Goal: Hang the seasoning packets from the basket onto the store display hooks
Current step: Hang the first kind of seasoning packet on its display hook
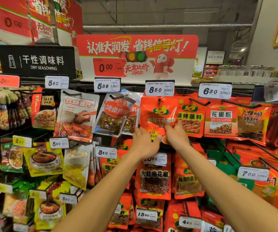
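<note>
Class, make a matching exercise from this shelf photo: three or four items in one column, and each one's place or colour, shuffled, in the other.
Column one:
1. red packet
2. dry seasoning sign
3. 7.00 price tag
4. left hand

Column two:
A. black, upper left
B. lower right shelf
C. under the 8.50 tag, both hands on it
D. at the packet's lower left edge

Pairs: 1-C, 2-A, 3-B, 4-D

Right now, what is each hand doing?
Left hand: grips the red packet's lower edge.
Right hand: pinches the same packet.
</note>
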### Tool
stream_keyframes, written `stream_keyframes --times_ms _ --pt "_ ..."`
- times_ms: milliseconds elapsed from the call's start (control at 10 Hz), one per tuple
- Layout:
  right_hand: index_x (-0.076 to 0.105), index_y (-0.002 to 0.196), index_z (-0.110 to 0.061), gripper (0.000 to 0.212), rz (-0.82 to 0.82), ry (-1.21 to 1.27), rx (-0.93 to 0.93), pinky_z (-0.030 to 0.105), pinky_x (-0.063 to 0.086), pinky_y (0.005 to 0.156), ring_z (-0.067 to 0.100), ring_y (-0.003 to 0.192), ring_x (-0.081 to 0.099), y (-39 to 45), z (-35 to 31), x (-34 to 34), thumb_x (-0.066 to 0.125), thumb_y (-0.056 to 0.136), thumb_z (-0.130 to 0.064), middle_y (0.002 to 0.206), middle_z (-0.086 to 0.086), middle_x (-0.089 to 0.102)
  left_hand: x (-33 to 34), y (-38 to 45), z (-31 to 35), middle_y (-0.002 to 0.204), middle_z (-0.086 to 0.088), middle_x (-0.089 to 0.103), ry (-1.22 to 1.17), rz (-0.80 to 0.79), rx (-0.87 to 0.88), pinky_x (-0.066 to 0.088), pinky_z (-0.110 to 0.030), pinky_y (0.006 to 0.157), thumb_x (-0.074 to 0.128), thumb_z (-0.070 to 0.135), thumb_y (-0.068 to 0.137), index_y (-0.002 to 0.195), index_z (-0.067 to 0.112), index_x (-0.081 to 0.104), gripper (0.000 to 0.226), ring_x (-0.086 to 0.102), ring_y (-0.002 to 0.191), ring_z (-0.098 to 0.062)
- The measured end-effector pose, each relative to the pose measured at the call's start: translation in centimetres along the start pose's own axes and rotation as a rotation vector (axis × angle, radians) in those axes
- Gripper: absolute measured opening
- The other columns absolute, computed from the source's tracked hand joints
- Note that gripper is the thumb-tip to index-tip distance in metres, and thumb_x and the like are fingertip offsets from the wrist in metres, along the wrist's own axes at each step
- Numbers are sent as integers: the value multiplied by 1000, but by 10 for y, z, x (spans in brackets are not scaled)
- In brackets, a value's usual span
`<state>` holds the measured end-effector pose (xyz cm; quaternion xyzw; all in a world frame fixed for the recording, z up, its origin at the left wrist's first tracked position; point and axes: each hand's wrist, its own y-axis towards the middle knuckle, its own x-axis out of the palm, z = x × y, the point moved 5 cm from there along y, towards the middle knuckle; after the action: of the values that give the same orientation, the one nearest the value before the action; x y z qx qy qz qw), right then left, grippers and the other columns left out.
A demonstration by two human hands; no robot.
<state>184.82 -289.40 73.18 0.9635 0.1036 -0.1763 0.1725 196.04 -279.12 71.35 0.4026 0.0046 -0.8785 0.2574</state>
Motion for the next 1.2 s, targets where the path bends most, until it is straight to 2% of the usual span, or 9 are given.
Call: stream_keyframes --times_ms 100,300,400,700,800,900,1000,1100,1200 --pt "46 142 -14 60 54 -8 -12 44 44 102 36 126 55 6 4 -14 53 96 -52 136 12 61 8 -1 13 165 -26 -15 46 -14 3 4 -45 126 40 49 103 155 -10 -1 89 -10 155 -35" --pt "16 159 -15 71 -60 50 65 41 32 117 32 144 39 16 1 17 49 101 -40 161 12 35 8 16 -4 164 -22 -23 52 -24 -79 2 -50 124 37 43 105 156 -5 -8 83 -16 153 -38" --pt "-8 158 -1 85 -118 42 142 38 17 123 33 155 12 11 -9 62 47 103 -34 168 20 -1 -39 34 -33 168 -21 -6 118 30 -112 8 -55 124 42 41 104 161 15 5 73 -7 154 -42" --pt "5 161 -11 91 -154 33 48 45 18 125 27 154 20 45 13 -1 59 95 -42 168 12 17 9 28 25 144 -38 43 157 40 45 29 -47 118 50 36 102 117 -8 63 48 31 143 -48" --pt "-5 161 -15 94 -173 -52 -8 41 11 126 26 156 10 47 16 0 57 97 -45 170 10 4 13 38 7 162 -34 4 51 -41 -97 15 -48 124 48 40 103 131 -2 55 51 1 153 -45" --pt "-10 160 -14 98 -183 -55 -15 41 10 126 29 156 8 46 16 13 58 98 -46 170 13 0 1 42 10 165 -27 -2 44 -74 -67 23 -41 121 48 32 105 143 -1 46 50 10 151 -47" --pt "-19 157 -10 109 -180 -80 67 44 2 125 37 155 -7 39 6 40 64 94 -42 167 18 -13 -16 48 -9 157 -29 32 -147 -75 -74 48 -38 101 44 18 107 146 -1 36 44 49 128 -44" --pt "-22 156 -9 112 -142 -99 136 46 -2 124 42 153 -14 33 6 57 65 93 -41 166 18 -20 -18 49 -21 153 -20 44 -182 42 -85 41 -39 109 47 22 106 153 10 31 51 47 136 -35" --pt "-21 156 -10 109 -135 -122 90 44 -2 123 40 153 -14 35 8 49 63 95 -42 166 18 -19 -3 36 -3 161 -32 8 -211 -148 -9 32 -32 104 25 7 109 153 1 -6 54 21 144 -46"
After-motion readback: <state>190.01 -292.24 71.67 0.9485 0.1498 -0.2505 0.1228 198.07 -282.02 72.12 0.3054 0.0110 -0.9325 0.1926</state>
